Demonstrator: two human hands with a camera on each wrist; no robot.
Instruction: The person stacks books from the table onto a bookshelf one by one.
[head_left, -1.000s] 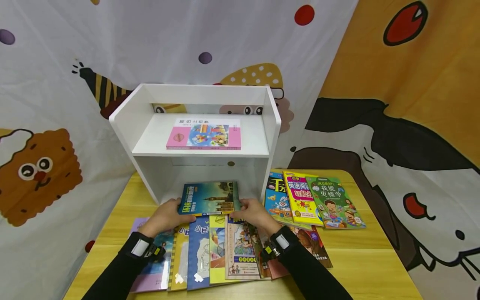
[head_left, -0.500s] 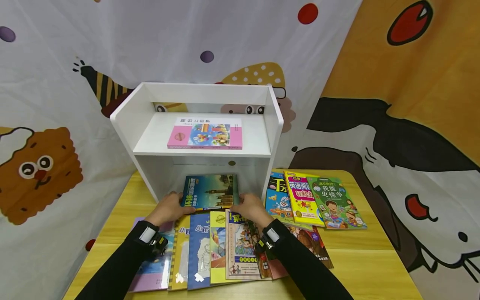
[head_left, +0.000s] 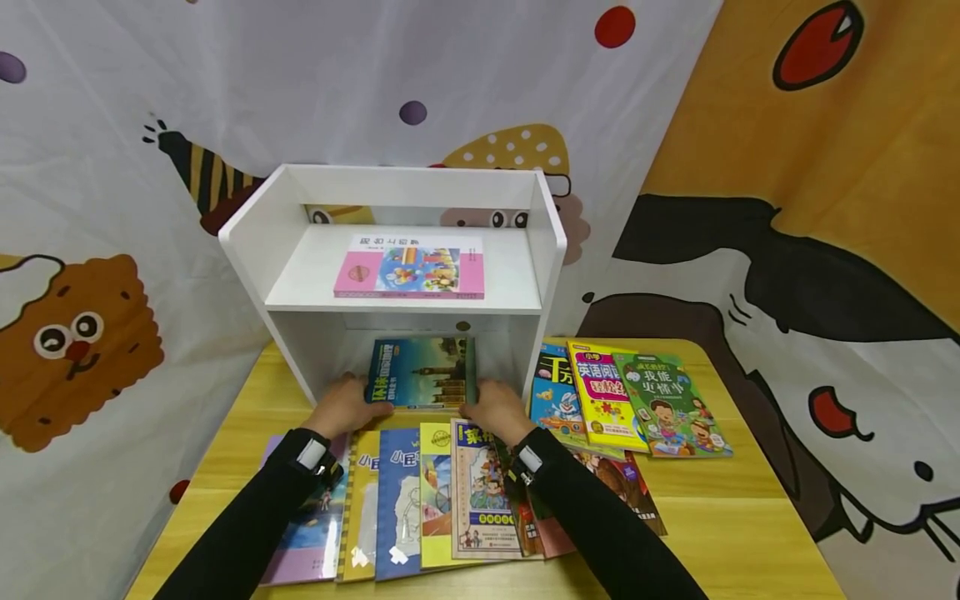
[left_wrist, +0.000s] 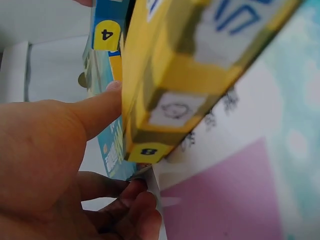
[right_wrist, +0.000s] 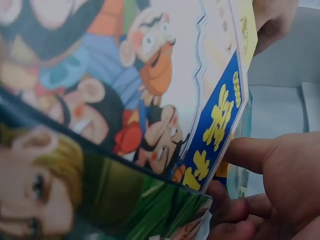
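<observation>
A dark teal book (head_left: pixel 422 372) with a clock tower on its cover lies flat, mostly inside the lower compartment of the white bookshelf (head_left: pixel 405 187). My left hand (head_left: pixel 347 406) grips its near left corner, thumb along the front edge. At the near right corner, my right hand (head_left: pixel 498 410) holds it in the same way. In the left wrist view, a yellow book (left_wrist: pixel 160 95) partly hides where my left thumb meets the teal book. A comic-style cover (right_wrist: pixel 150 90) blocks much of the right wrist view, so the right fingertips are partly hidden.
On the upper shelf lies a pink book (head_left: pixel 360 283). Several overlapping books, including a blue one (head_left: pixel 399 508), cover the wooden table (head_left: pixel 742 533) in front. To the shelf's right are more books, a green one (head_left: pixel 671 404) outermost. A printed curtain (head_left: pixel 480 75) hangs behind.
Both hands have moved forward with the teal book, sliding it deeper into the lower compartment. The pink book above and the table books stay where they were.
</observation>
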